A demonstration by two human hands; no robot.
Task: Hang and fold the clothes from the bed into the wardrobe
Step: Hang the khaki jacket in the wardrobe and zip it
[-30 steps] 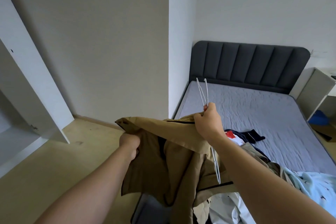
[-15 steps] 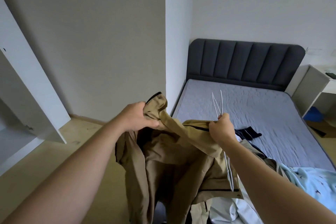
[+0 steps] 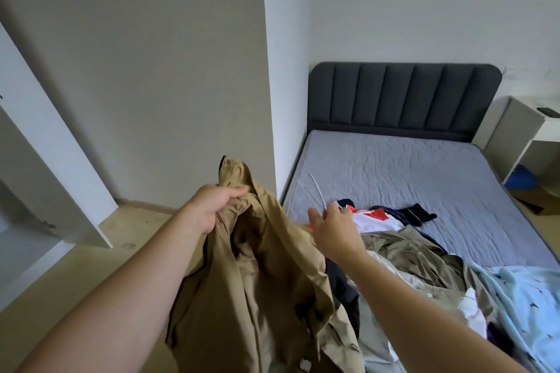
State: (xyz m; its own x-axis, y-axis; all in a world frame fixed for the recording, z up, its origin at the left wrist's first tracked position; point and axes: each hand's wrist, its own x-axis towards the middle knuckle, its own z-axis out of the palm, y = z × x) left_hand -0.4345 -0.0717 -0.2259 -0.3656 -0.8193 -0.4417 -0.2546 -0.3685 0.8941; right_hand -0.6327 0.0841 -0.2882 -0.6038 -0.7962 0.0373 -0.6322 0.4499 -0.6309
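A tan jacket (image 3: 260,281) hangs in front of me, off the near left corner of the bed (image 3: 424,179). My left hand (image 3: 212,206) grips it by the collar and holds it up. To its right, my right hand (image 3: 333,230) pinches thin white wire hangers (image 3: 315,191), which stick up over the mattress; it does not touch the jacket. More clothes lie piled on the near end of the bed: a red, white and navy garment (image 3: 375,218), an olive garment (image 3: 415,254) and a light blue printed fabric (image 3: 527,300).
The white wardrobe (image 3: 45,142) stands open at the left, its door panel slanting into the room. A wall corner (image 3: 281,100) juts out between it and the bed. A dark padded headboard (image 3: 403,97) and a white side table (image 3: 521,133) are at the back right.
My right hand has let go of the jacket's shoulder and keeps only the hangers, lower over the bed. My left hand has lifted the collar higher, so the jacket now hangs from it alone.
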